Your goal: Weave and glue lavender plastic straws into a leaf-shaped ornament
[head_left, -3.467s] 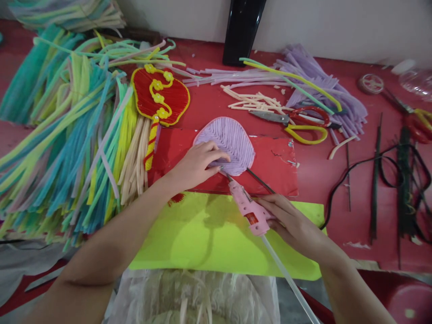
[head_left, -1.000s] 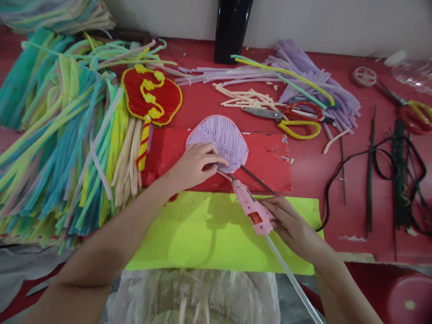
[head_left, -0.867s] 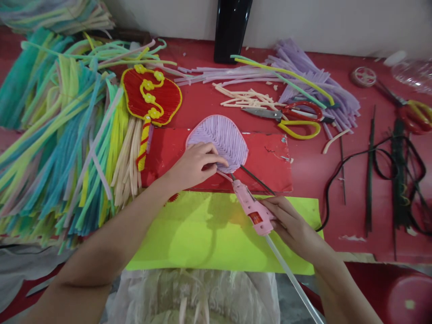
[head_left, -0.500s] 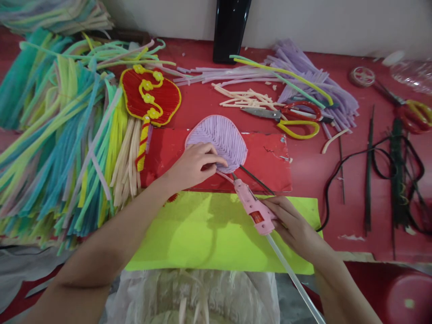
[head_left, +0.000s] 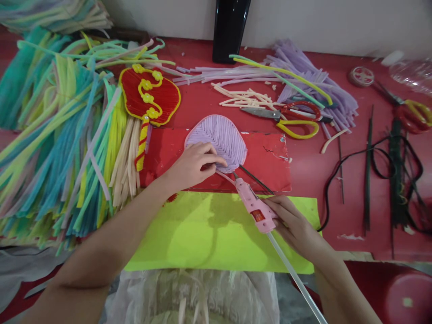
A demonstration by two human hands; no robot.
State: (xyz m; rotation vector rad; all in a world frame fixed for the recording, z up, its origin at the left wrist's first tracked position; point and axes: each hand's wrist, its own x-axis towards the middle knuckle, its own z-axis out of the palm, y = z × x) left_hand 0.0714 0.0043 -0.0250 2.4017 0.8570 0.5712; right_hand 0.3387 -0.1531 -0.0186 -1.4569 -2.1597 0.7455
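Lilac fan head (head_left: 219,135), rounded, fuzzy stems laid in a chevron, pink-edged, lay flat on the red panel (head_left: 266,166). Left hand (head_left: 202,163): fingers bent over its lower left; could not tell whether they pinched the thin pink strip (head_left: 225,177) emerging there. Right hand (head_left: 290,220): fingers wrapped round the handle of the pink plastic glue gun (head_left: 254,204), translucent glue stick (head_left: 297,281) trailing behind, nozzle near the fan head's bottom edge. Dark rod (head_left: 256,180) ran from the lower right edge. Versus a few seconds earlier: nozzle had shifted right, away from the left fingertips; more strip showed. Farther left: red fan (head_left: 135,92), yellow-trimmed; multicoloured chenille stems (head_left: 84,148). Black marks on the panel: too small to read.
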